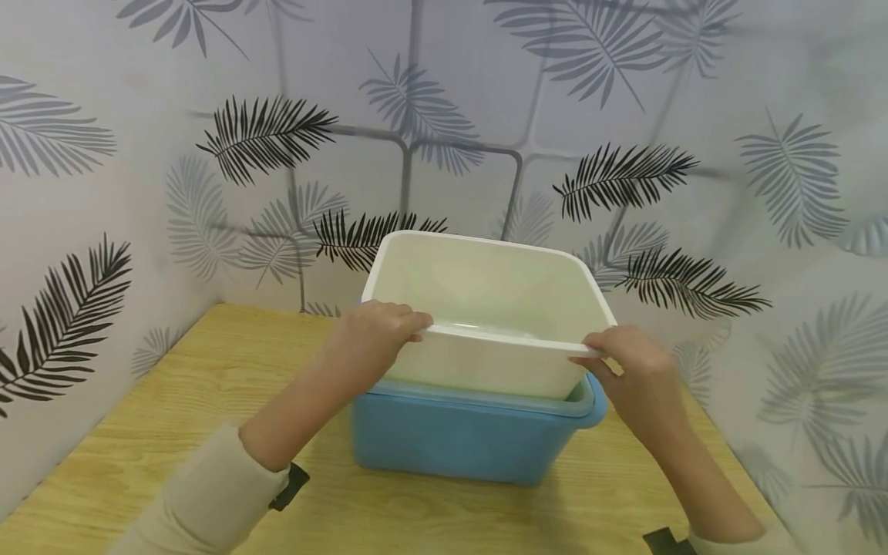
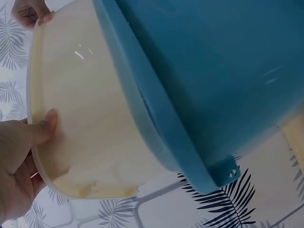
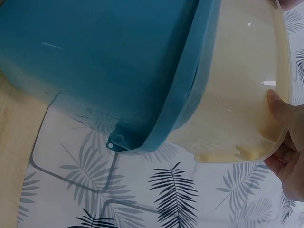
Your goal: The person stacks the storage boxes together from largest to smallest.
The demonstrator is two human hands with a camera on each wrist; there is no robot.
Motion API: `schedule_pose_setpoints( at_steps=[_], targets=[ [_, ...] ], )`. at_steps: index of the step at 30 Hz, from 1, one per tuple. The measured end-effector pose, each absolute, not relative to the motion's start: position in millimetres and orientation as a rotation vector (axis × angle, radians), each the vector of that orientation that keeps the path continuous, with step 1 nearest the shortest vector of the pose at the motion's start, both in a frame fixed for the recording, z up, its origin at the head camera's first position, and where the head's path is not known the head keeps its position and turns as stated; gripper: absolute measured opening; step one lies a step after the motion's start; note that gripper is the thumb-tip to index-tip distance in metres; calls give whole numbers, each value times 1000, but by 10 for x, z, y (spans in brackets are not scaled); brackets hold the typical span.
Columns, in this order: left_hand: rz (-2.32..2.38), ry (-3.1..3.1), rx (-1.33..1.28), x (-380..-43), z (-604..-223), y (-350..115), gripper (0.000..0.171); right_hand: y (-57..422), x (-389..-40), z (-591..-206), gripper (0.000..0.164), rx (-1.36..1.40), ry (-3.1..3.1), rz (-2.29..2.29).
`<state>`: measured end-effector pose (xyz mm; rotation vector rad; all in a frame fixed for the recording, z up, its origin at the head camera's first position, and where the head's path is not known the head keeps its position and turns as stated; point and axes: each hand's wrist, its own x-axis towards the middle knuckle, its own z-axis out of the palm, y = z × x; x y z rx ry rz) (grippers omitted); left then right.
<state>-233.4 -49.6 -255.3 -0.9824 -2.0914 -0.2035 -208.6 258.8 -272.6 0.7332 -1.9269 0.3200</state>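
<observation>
A cream-white rectangular plastic basin [image 1: 479, 362] stands partly inside a blue basin [image 1: 458, 439], its rim well above the blue one. At the near left of the white rim, my left hand [image 1: 378, 339] grips it, with the thumb against the outer wall in the left wrist view. My right hand [image 1: 638, 370] pinches the same rim at the near right corner, thumb outside, fingers over the edge. Inside the blue rim runs a paler blue rim [image 1: 479, 397]; whether it belongs to a separate basin, I cannot tell. The white basin's bottom is hidden within the blue one.
Under the blue basin is a wood-grain table [image 1: 208, 401]. Behind and to both sides rises a pale wall covering [image 1: 472, 100] printed with grey and black leaves. Small lugs with holes [image 2: 232, 173] stick out at the blue basin's end.
</observation>
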Motion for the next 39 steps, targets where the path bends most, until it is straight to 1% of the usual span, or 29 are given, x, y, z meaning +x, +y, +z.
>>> schedule_pose_setpoints(
  at_steps=[3, 5, 6, 8, 9, 11, 12, 13, 16, 19, 21, 31, 33, 36, 39],
  targets=[
    [-186, -2082, -960, -2338, -2619, -499, 18, 2583, -2089, -2785, 35, 740, -1935, 314],
    [-177, -2075, -949, -2339, -2662, -505, 17, 2575, -2095, -2826, 37, 745, -1930, 312],
    [-169, -2070, -944, -2340, -2684, -508, 17, 2571, -2096, -2845, 31, 741, -1930, 304],
    [-163, -2047, -938, -2345, -2730, -512, 15, 2564, -2099, -2883, 28, 739, -1929, 295],
    [-161, -2042, -938, -2343, -2747, -513, 15, 2561, -2099, -2902, 27, 735, -1933, 293],
    [-160, -2030, -944, -2343, -2784, -513, 15, 2561, -2097, -2938, 33, 730, -1951, 286],
    [-159, -2036, -944, -2338, -2799, -512, 16, 2555, -2095, -2956, 31, 728, -1950, 287],
    [-157, -2040, -944, -2334, -2814, -512, 16, 2552, -2096, -2973, 32, 729, -1953, 288],
    [-158, -2063, -947, -2325, -2865, -511, 19, 2538, -2092, -3026, 20, 722, -1964, 289],
    [-161, -2081, -945, -2324, -2923, -513, 21, 2528, -2100, -3083, 27, 713, -1963, 290],
    [-167, -2091, -944, -2329, -2963, -514, 21, 2529, -2105, -3117, 28, 705, -1971, 289],
    [-180, -2120, -937, -2326, -3050, -514, 23, 2543, -2125, -3225, 20, 733, -1964, 351],
    [-183, -2117, -939, -2323, -3056, -515, 22, 2547, -2128, -3231, 26, 743, -1968, 354],
    [-181, -2110, -935, -2329, -3081, -518, 21, 2559, -2135, -3243, 43, 769, -1982, 361],
    [-184, -2116, -938, -2344, -3121, -524, 20, 2565, -2134, -3251, 48, 796, -1990, 347]
  ],
)
